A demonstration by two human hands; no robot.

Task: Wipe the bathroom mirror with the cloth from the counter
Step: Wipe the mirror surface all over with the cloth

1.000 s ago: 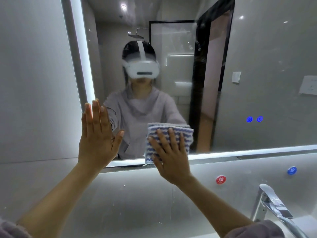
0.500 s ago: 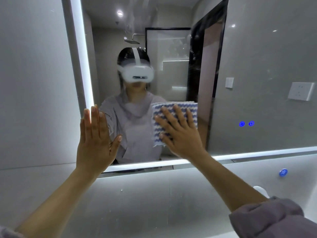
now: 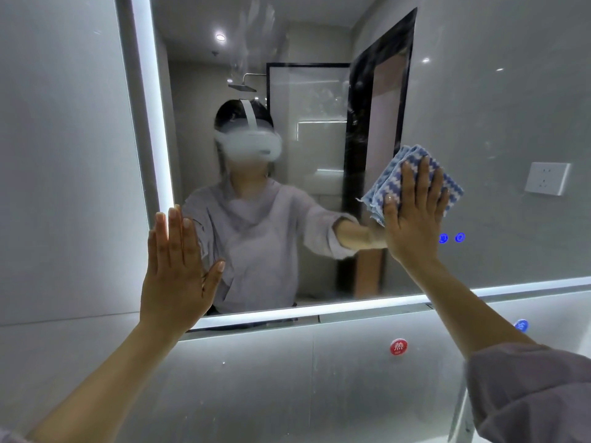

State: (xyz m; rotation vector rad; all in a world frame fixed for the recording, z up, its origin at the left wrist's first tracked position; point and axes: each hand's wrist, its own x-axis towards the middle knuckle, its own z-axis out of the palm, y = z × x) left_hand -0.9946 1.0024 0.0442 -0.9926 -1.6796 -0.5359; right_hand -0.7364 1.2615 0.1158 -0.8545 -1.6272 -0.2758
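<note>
The cloth point(image 3: 412, 183), one folded pad in blue and white zigzag weave, is pinned flat against the mirror point(image 3: 319, 155), right of centre and a little above the lit bottom edge. It looks soft, light and limp: several layers show at its lower left corner, so it would likely sag or unfold if lifted by one edge. Pressure from a flat palm across its middle seems the surest way to keep it in place; a pinch at a corner would probably let the layers fan out. On smooth glass it should slide easily.

The right hand point(image 3: 414, 219) lies over it, fingers point(image 3: 423, 183) fully extended and slightly spread, gripping nothing, only pressing the cloth to the glass. The left hand point(image 3: 176, 270) is one open palm held flat near the mirror's lit left edge by the bottom-left corner, holding nothing; whether it touches the glass cannot be told.

Two small blue lights point(image 3: 451, 238) glow on the mirror just right of the right hand. Below the mirror, the wall carries one red sticker point(image 3: 398, 346) and one blue one point(image 3: 521, 325).
</note>
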